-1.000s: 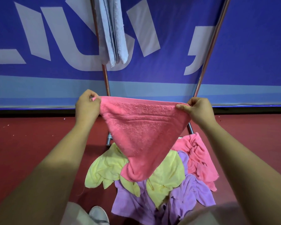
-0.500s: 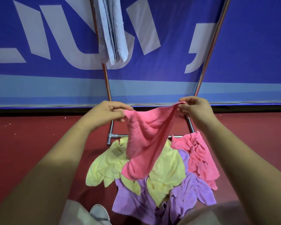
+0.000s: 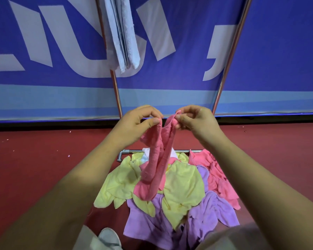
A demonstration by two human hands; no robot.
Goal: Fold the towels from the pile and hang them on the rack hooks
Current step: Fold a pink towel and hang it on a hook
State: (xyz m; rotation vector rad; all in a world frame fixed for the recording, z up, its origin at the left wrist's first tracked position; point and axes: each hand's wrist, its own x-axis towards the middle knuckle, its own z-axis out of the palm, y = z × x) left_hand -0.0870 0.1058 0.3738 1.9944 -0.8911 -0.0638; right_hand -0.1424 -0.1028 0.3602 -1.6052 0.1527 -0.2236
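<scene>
A pink towel (image 3: 156, 165) hangs doubled over between my hands, its two top corners almost touching. My left hand (image 3: 137, 123) pinches one corner and my right hand (image 3: 194, 120) pinches the other, both at chest height in front of the rack. Below them lies the pile (image 3: 179, 192) of yellow, purple and pink towels on the floor. A folded light-blue towel (image 3: 122, 33) hangs high on the rack's left pole (image 3: 116, 91). The rack's hooks are out of view.
The rack's right pole (image 3: 229, 56) slants up to the right and its bottom bar (image 3: 130, 151) lies on the red floor (image 3: 34, 159) behind the pile. A blue banner (image 3: 278, 51) with white letters stands right behind. My shoe (image 3: 109, 238) shows at the bottom.
My hands have come together from wide apart, so the pink towel went from spread flat to folded in half lengthwise and hanging narrow.
</scene>
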